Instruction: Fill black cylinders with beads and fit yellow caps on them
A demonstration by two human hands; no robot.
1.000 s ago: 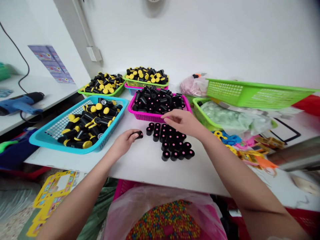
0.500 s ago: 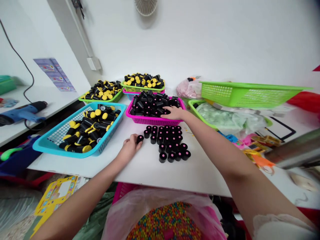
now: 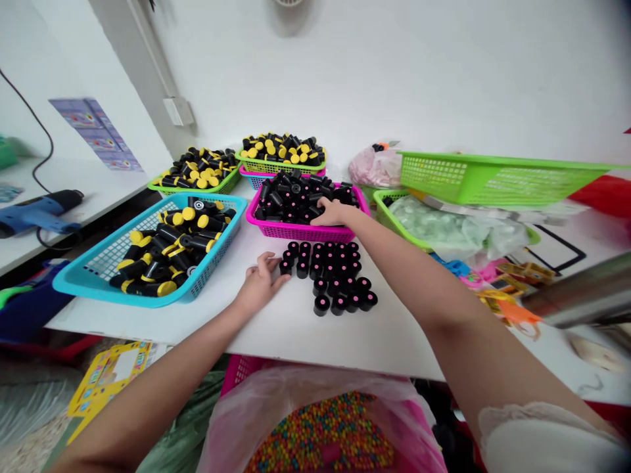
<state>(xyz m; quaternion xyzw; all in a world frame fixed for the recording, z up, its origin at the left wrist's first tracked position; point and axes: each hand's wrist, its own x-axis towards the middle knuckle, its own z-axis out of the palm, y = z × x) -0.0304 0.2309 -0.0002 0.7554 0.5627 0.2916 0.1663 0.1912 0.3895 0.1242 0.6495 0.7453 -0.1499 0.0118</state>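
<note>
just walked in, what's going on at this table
A person's right hand is among the loose black pieces in the pink basket, its grip hidden. The left hand, loosely open, is beside rows of upright pieces on the white table. A blue basket of yellow-capped pieces stands to the left.

Little black tubes [image 3: 328,270] stand in rows.
My right hand [image 3: 329,211] is in the pink basket [image 3: 296,230]; my left hand [image 3: 259,282] is beside the rows.

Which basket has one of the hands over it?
The pink basket directly behind the standing black pieces: it alone has a hand over it, the right hand.
</note>
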